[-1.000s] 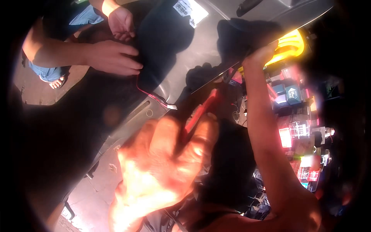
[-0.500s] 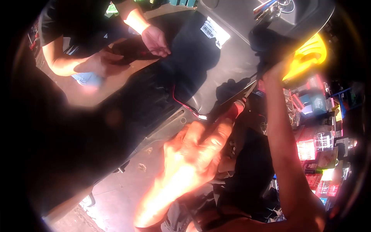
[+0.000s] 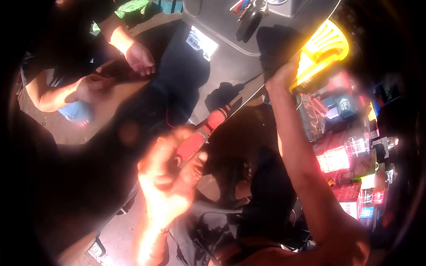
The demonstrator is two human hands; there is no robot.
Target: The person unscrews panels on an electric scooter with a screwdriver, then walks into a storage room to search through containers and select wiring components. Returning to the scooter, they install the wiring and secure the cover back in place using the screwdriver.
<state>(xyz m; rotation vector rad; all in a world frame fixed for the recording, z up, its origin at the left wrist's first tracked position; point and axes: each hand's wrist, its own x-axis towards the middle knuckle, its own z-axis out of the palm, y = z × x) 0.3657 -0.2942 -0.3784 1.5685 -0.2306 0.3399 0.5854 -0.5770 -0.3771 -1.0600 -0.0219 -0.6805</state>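
Note:
My left hand [image 3: 166, 177] is closed around a red-handled tool [image 3: 193, 144] with a thin, narrow tip. The tip points up and right, along the edge of a large dark grey plastic panel [image 3: 230, 62]. Glare washes out part of this hand. My right hand [image 3: 284, 75] is at the panel's right edge and appears to grip it; its fingers are mostly lost in shadow. A white barcode label [image 3: 202, 43] is stuck on the panel. Part of a thin red wire [image 3: 167, 117] shows beyond my left hand.
Another person's hand [image 3: 140, 59] reaches over the panel's far left side, their other hand [image 3: 91, 86] lower. Keys [image 3: 253, 13] lie at the top. A bright yellow plastic piece [image 3: 326, 48] sits beyond my right hand. Several boxed goods [image 3: 341, 162] crowd the right.
The view has shifted, so the panel appears farther left. My left hand and the red tool have turned, showing more of the handle. The wire's white connector is no longer visible.

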